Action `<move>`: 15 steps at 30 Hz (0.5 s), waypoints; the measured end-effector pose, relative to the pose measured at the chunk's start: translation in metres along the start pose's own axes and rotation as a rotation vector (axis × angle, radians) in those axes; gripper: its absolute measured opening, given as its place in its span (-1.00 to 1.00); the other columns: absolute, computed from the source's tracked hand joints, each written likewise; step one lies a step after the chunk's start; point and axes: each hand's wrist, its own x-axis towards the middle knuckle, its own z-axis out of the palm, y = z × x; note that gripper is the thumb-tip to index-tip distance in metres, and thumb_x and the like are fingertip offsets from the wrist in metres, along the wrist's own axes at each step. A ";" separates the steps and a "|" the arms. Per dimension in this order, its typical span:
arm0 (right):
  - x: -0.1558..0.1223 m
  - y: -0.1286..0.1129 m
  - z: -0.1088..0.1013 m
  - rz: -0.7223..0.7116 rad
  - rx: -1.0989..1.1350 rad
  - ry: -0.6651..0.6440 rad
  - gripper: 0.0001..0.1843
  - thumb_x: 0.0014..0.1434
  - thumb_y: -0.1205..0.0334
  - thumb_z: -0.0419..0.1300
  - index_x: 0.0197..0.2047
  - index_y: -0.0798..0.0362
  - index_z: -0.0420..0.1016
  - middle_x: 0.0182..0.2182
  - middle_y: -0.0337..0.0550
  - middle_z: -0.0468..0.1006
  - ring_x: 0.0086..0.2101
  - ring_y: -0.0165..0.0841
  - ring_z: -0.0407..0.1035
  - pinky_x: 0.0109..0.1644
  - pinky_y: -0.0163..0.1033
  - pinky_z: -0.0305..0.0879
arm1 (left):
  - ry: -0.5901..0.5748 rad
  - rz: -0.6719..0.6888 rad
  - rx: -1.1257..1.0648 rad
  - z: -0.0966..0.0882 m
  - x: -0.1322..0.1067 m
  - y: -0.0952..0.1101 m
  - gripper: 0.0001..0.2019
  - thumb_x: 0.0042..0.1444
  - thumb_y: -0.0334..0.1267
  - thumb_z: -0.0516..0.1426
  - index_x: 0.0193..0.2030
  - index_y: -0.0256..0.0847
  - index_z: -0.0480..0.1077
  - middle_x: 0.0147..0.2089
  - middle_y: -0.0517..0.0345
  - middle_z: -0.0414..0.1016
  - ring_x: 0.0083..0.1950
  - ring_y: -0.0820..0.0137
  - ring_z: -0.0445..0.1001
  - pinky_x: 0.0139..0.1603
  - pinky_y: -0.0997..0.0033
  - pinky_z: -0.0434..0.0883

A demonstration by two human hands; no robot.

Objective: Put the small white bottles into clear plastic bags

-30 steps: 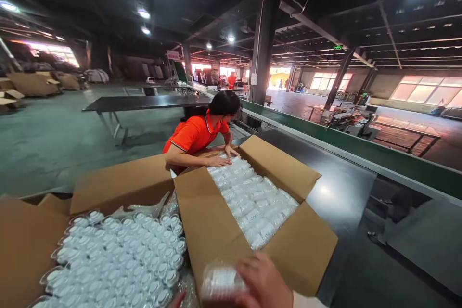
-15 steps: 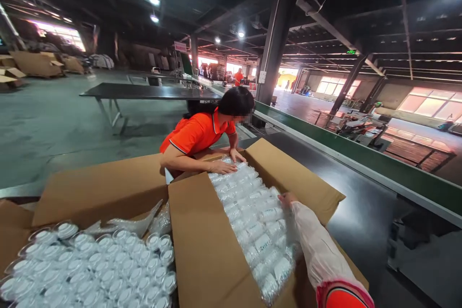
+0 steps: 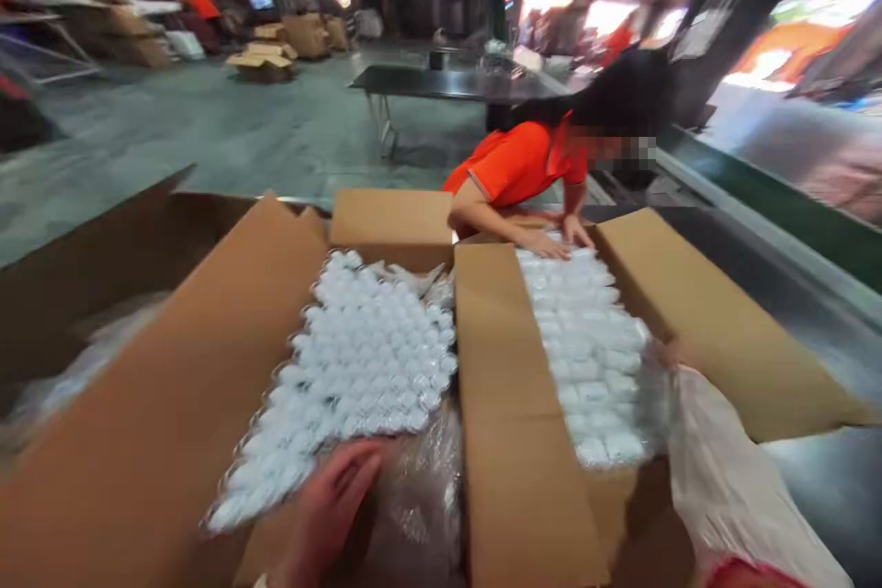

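Two open cardboard boxes sit side by side before me. The left box (image 3: 172, 367) holds several white capped items wrapped in clear plastic (image 3: 365, 358). My left hand (image 3: 331, 505) hovers over the plastic near that box's front, fingers apart, holding nothing. The right box (image 3: 723, 331) holds rows of plastic-wrapped packs (image 3: 585, 340). My right arm, in a white sleeve cover, reaches into it; only a bit of my right hand (image 3: 665, 354) shows at the packs' right edge, and its grip is hidden. The view is blurred.
A co-worker in an orange shirt (image 3: 516, 165) leans over the right box's far end, both hands on the packs. A green-edged conveyor (image 3: 772, 193) runs along the right. A dark table (image 3: 447, 83) and more cartons (image 3: 268, 60) stand farther back.
The view swung left and down and blurred. My left hand has come into sight over the left box. My right arm stays in the right box, nearer its right wall.
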 end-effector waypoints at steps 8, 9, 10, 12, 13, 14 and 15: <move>-0.193 -0.150 0.023 -0.371 0.363 -0.558 -0.71 0.18 0.08 0.10 -0.26 0.07 0.56 -0.34 -0.03 0.59 -0.36 -0.29 0.45 -0.24 -0.18 0.37 | -0.288 -0.035 0.296 0.012 -0.007 0.003 -0.67 -0.08 -0.07 0.17 -0.29 -0.27 0.56 -0.27 -0.03 0.60 -0.25 0.25 0.51 -0.18 0.32 0.39; -0.222 -0.169 0.023 -0.391 0.409 -0.714 -0.74 0.20 0.13 0.09 -0.23 0.05 0.56 -0.33 -0.05 0.59 -0.33 -0.29 0.46 -0.22 -0.20 0.38 | -0.369 -0.042 0.352 0.025 -0.010 0.004 -0.63 -0.12 -0.03 0.20 -0.28 -0.29 0.56 -0.29 -0.05 0.59 -0.27 0.23 0.50 -0.22 0.32 0.38; -0.247 -0.184 0.024 -0.439 0.446 -0.881 -0.74 0.22 0.20 0.05 -0.19 0.03 0.56 -0.29 -0.07 0.60 -0.28 -0.30 0.46 -0.17 -0.20 0.38 | -0.433 -0.037 0.416 0.039 -0.015 0.004 -0.60 -0.14 -0.01 0.22 -0.27 -0.31 0.56 -0.30 -0.07 0.59 -0.29 0.20 0.50 -0.25 0.31 0.36; -0.282 -0.203 0.029 -0.473 0.504 -0.986 -0.64 0.16 0.37 -0.05 -0.15 0.08 0.55 -0.25 -0.02 0.58 -0.22 -0.29 0.45 -0.10 -0.17 0.39 | -0.497 0.005 0.531 0.064 -0.028 0.002 -0.68 -0.09 -0.09 0.18 -0.33 -0.32 0.55 -0.34 -0.12 0.59 -0.31 0.15 0.50 -0.29 0.28 0.34; -0.292 -0.208 0.032 -0.461 0.525 -0.958 -0.59 0.11 0.42 -0.07 -0.09 0.12 0.53 -0.21 0.02 0.57 -0.17 -0.28 0.44 -0.04 -0.14 0.38 | -0.499 0.049 0.556 0.073 -0.034 0.000 -0.74 -0.07 -0.19 0.13 -0.36 -0.33 0.55 -0.33 -0.15 0.59 -0.31 0.13 0.51 -0.29 0.26 0.35; -0.296 -0.209 0.035 -0.455 0.543 -0.926 -0.52 0.04 0.46 -0.07 -0.03 0.14 0.50 -0.13 0.06 0.54 -0.08 -0.26 0.42 0.05 -0.11 0.35 | -0.484 0.075 0.537 0.077 -0.039 -0.004 -0.76 -0.05 -0.26 0.07 -0.40 -0.32 0.54 -0.31 -0.17 0.59 -0.28 0.12 0.52 -0.26 0.25 0.36; -0.296 -0.209 0.038 -0.470 0.559 -0.895 -0.45 -0.01 0.46 -0.04 0.05 0.14 0.45 -0.03 0.08 0.49 0.01 -0.25 0.36 0.14 -0.08 0.28 | -0.448 0.112 0.445 0.077 -0.042 -0.008 -0.74 -0.04 -0.28 0.03 -0.38 -0.30 0.53 -0.28 -0.14 0.60 -0.23 0.15 0.53 -0.22 0.28 0.38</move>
